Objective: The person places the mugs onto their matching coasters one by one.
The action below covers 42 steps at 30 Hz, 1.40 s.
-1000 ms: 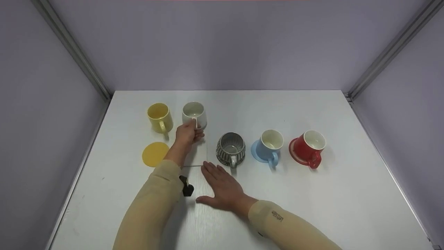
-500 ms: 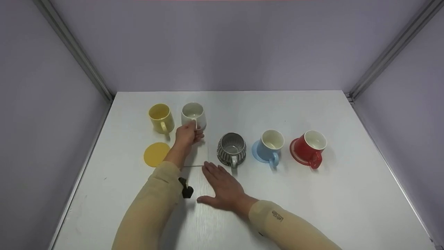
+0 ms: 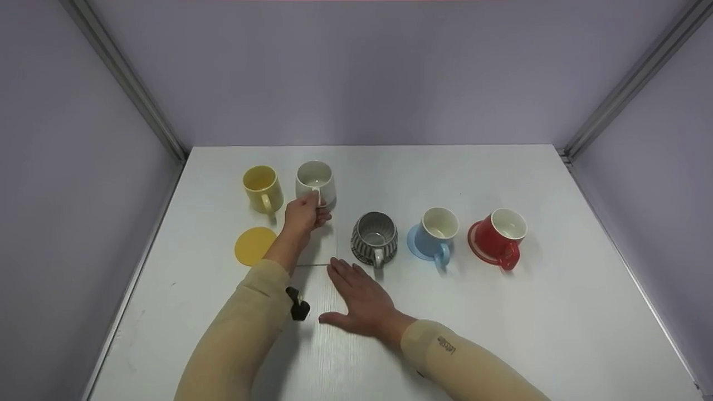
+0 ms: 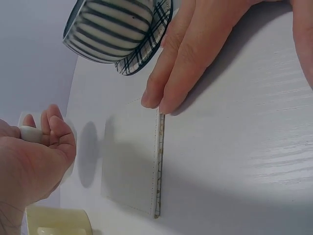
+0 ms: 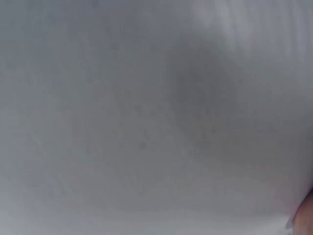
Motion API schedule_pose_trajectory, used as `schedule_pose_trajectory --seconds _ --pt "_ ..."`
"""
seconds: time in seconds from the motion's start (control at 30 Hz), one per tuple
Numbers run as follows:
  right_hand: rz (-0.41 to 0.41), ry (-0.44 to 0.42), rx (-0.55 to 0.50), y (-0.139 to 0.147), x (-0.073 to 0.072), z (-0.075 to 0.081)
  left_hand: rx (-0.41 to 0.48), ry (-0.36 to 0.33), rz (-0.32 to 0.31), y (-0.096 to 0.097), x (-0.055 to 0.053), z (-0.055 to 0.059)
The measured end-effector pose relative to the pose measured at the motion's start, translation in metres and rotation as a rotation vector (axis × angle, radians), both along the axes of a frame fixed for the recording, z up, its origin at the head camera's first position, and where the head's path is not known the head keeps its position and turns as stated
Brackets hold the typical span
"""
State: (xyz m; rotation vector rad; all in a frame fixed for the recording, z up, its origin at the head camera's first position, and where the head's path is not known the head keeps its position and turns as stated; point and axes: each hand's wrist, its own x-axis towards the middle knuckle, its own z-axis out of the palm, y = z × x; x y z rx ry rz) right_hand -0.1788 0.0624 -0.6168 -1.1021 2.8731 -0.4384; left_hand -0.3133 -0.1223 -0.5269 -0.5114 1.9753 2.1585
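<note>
My left hand (image 3: 303, 214) pinches the handle of a white mug (image 3: 316, 181), upright at the back left-centre. In the left wrist view that hand (image 4: 39, 156) mostly covers the mug, and an oval shadow lies on the tabletop beside it; I cannot tell if the mug's base touches the table. Nearer me is a thin white square coaster (image 4: 129, 161) with a stitched edge. My right hand (image 3: 362, 301) lies palm down, fingers straight and thumb spread; its fingertips (image 4: 168, 98) touch the coaster's near corner. The right wrist view is blurred, with a bit of skin (image 5: 305, 218) in the corner.
A yellow mug (image 3: 262, 189) stands behind a round yellow coaster (image 3: 252, 246) at left. A grey striped mug (image 3: 374, 239), a blue mug (image 3: 434, 239) and a red mug (image 3: 497, 239) sit on coasters to the right. Walls enclose the white table (image 3: 501, 334).
The view has shifted slightly. The white mug in my left hand has moved a little toward the yellow mug. My right hand has stayed in place against the coaster.
</note>
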Motion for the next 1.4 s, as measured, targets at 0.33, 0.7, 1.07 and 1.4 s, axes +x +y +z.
schedule_pose_trajectory --seconds 0.33,0.7,1.07,1.4 --pt "-0.004 -0.023 0.003 -0.002 -0.002 -0.001 -0.016 -0.004 -0.036 -0.004 0.006 0.008" --pt "-0.006 -0.011 0.023 -0.003 -0.003 -0.001 0.036 0.043 -0.037 -0.002 0.017 0.013" --pt "-0.008 -0.007 0.034 -0.003 -0.004 0.003 0.054 0.051 -0.038 -0.004 0.032 0.011" --pt "-0.01 -0.024 0.044 -0.002 -0.004 0.003 0.035 0.042 -0.063 -0.009 0.046 0.015"
